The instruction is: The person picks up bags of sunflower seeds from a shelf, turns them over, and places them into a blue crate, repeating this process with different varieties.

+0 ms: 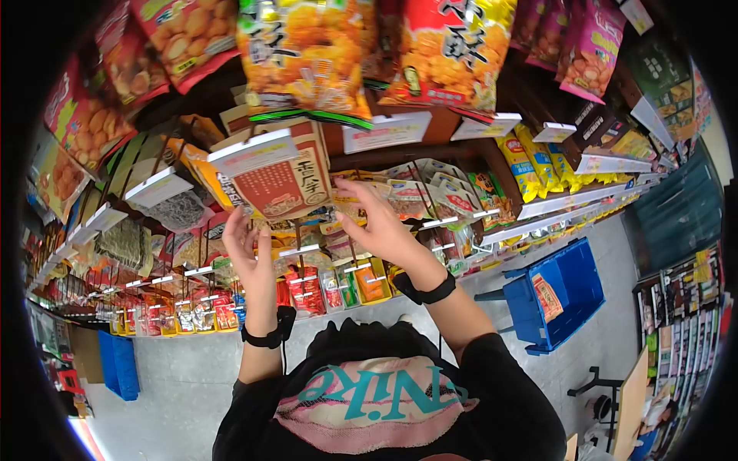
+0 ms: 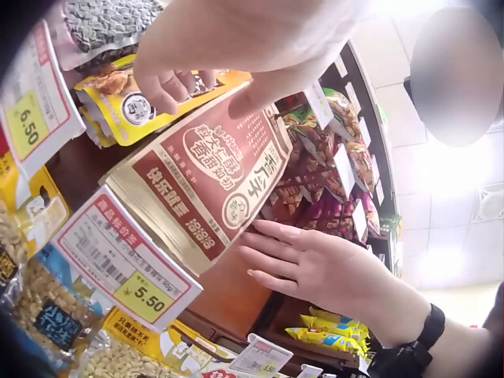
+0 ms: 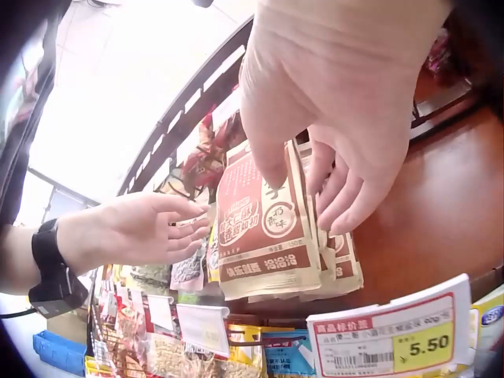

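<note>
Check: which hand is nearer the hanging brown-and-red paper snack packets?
Right. The right hand reaches one edge of the brown-and-red paper snack packets with straight fingers; the left hand hovers off the other side, a small gap between.

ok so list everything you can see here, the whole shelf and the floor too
brown-and-cream paper snack packets: one hanging stack, brown and cream, centre peg
white paper price tag: one, white with yellow 5.50, before that stack
yellow-orange plastic snack bags: several, yellow-orange, top row
pink plastic snack bags: a few, pink, top right
blue plastic crate: one plain to see, blue, floor at right
grey floor: one, grey, below shelves
black wristbands: two, black, one per wrist
left hand: one, fingers straight, beside the packets
right hand: one, straight fingers against the packets
</note>
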A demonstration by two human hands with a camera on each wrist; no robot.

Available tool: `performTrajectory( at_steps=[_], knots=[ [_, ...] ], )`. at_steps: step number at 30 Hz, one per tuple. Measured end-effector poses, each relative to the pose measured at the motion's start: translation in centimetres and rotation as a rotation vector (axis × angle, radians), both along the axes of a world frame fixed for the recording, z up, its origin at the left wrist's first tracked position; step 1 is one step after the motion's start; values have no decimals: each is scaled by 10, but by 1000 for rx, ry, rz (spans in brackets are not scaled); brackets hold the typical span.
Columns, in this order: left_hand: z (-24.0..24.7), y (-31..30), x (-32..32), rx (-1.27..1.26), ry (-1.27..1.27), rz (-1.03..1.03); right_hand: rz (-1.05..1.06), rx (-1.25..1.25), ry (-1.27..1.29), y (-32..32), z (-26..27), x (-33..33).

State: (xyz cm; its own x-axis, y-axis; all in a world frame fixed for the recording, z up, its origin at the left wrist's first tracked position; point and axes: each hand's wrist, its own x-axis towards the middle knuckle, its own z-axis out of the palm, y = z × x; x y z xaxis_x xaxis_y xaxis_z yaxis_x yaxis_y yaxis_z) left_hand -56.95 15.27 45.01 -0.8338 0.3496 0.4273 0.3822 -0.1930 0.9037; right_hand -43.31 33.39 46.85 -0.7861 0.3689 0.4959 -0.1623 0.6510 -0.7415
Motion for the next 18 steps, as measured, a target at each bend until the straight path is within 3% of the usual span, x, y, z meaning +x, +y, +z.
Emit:
performTrajectory(
  at_steps=[7,9,15,18],
  knots=[
    [-8,-7,-13,-75,60,-257,-48,-43,-44,-11,-6,-22],
    [-9,-11,-13,-64,35,-265,-44,-85,45,-17,-9,-24],
    [-21,-18,-20,-92,-81,-308,-77,-97,-31,-16,3,-18],
    [-13,-19,-19,-104,-90,-354,4,-186,-49,-17,4,-15]
  ],
)
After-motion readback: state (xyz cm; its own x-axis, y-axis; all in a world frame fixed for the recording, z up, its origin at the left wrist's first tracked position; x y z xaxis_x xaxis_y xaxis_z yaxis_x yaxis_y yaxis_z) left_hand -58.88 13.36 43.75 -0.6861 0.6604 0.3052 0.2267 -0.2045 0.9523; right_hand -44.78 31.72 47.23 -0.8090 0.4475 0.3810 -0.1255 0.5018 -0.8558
